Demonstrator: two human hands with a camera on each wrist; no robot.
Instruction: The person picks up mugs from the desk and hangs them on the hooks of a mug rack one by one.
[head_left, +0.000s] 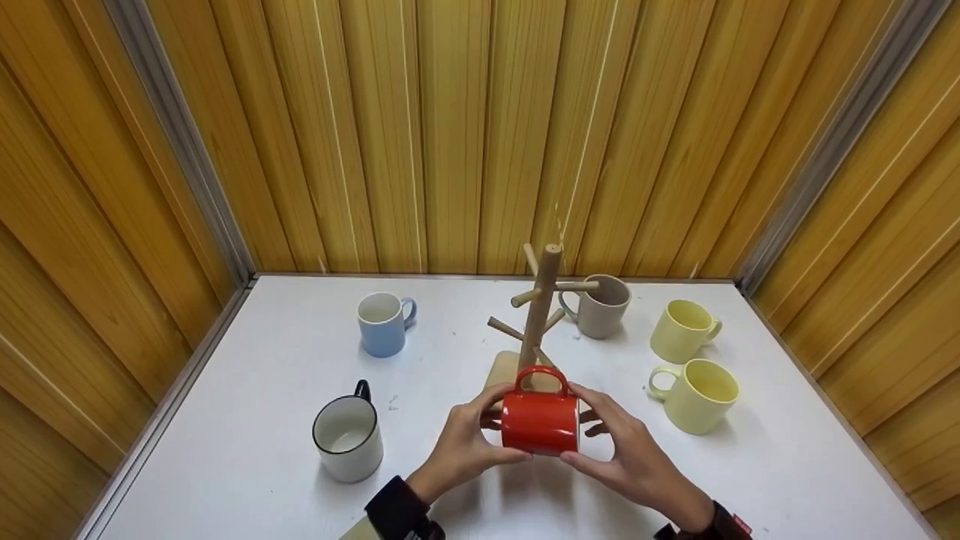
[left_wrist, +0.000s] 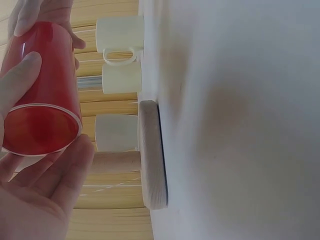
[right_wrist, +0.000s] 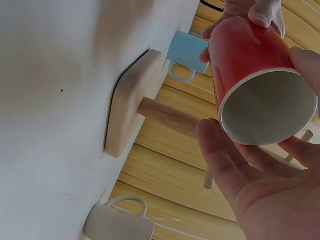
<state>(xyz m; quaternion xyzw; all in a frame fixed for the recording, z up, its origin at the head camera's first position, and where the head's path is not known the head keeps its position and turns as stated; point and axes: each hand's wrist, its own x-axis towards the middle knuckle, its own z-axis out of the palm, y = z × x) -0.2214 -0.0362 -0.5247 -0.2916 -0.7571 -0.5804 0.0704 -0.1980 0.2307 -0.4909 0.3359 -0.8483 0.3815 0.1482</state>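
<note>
A glossy red mug (head_left: 540,424) is held on its side above the table, its handle pointing away toward the mug tree (head_left: 536,315). My left hand (head_left: 466,442) grips the base end, thumb on the near side and fingers behind. At the rim end, my right hand (head_left: 634,457) grips it in the same way. In the right wrist view the pale inside (right_wrist: 270,107) of the mug faces the right palm; the left wrist view shows its red base (left_wrist: 42,130). The wooden mug tree stands just beyond the mug, which partly hides its base (right_wrist: 132,105).
A white mug with black rim (head_left: 349,439) and a blue mug (head_left: 384,326) stand on the left. Behind the tree is a grey-brown mug (head_left: 602,307). Two yellow mugs (head_left: 681,331) stand at the right. Wood-patterned walls (head_left: 450,135) enclose the white table (head_left: 247,390).
</note>
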